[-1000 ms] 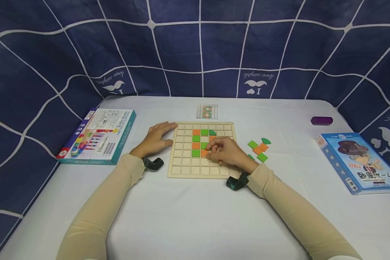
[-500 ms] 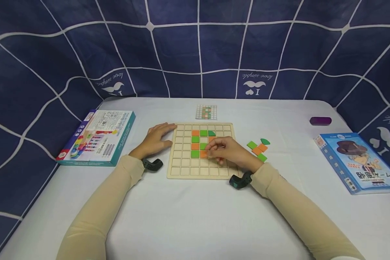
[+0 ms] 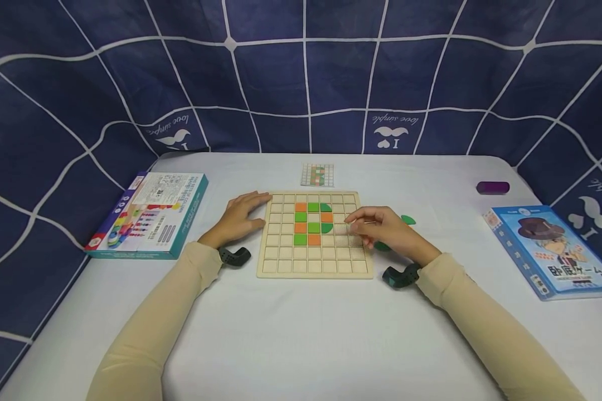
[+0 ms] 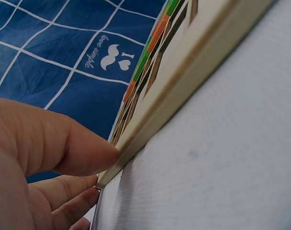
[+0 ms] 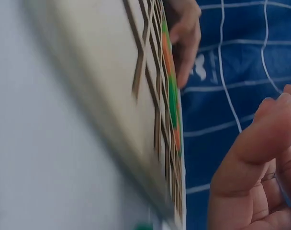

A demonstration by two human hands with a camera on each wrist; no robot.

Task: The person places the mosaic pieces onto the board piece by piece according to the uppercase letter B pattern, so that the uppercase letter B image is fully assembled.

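A wooden grid board lies flat in the head view, with orange, light green and rounded dark green tiles in its middle cells. Against the board's left edge rests my left hand; the left wrist view shows its thumb and fingertips touching the rim. Over the board's right edge hovers my right hand, fingers loosely bent. No tile shows between its thumb and fingers in the right wrist view. Dark green rounded pieces peek out beside the right hand, which hides the other loose tiles.
A small pattern card lies behind the board. At the left is a teal-edged game box, at the right a blue game box. A purple case lies at the back right. A dark blue cloth hangs behind the table.
My right hand has moved right from the middle of the board to its right edge, uncovering a rounded green tile below the orange one. The left hand stays at the board's edge.
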